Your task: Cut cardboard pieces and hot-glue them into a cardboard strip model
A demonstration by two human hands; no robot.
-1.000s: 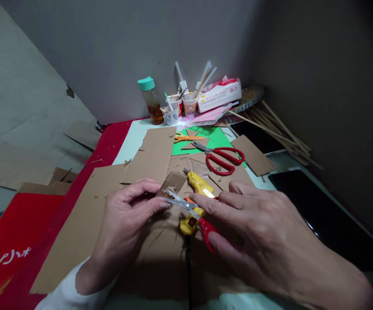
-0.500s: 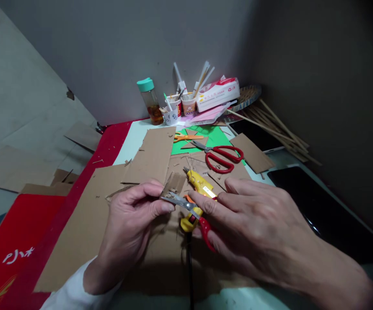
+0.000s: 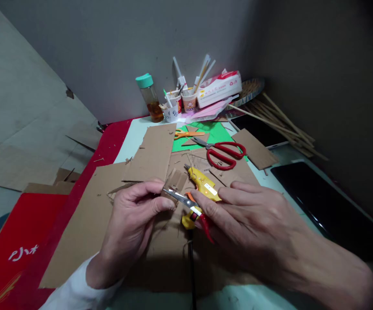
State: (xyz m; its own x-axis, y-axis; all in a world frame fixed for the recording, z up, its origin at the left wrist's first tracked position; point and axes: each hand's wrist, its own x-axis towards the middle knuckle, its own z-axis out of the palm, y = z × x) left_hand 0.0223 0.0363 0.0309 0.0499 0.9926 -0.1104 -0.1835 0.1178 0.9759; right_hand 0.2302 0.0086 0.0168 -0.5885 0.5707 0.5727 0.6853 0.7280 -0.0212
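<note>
My left hand (image 3: 134,219) pinches a small piece of brown cardboard (image 3: 177,181) between thumb and fingers. Red-handled scissors (image 3: 186,201) are in my right hand (image 3: 251,219), their handles partly hidden by its fingers. The blades lie across the near part of the small piece, by my left thumb, and look closed or nearly so. Just beyond and under the scissors rests a yellow hot glue gun (image 3: 202,183) with a black cord (image 3: 191,267) running towards me. Large cardboard sheets (image 3: 86,224) lie beneath both hands.
Larger red-handled scissors (image 3: 226,155) and orange scissors (image 3: 189,134) lie beyond, near a green sheet (image 3: 218,131). At the back stand a bottle (image 3: 150,101), paper cups (image 3: 189,103) and a tissue pack (image 3: 220,90). Right: wooden sticks (image 3: 283,125) and a black phone-like slab (image 3: 325,202).
The scissor blades have drawn together across the small cardboard piece, and their red handle has turned slightly. Both hands stay in nearly the same place; the view has shifted a little.
</note>
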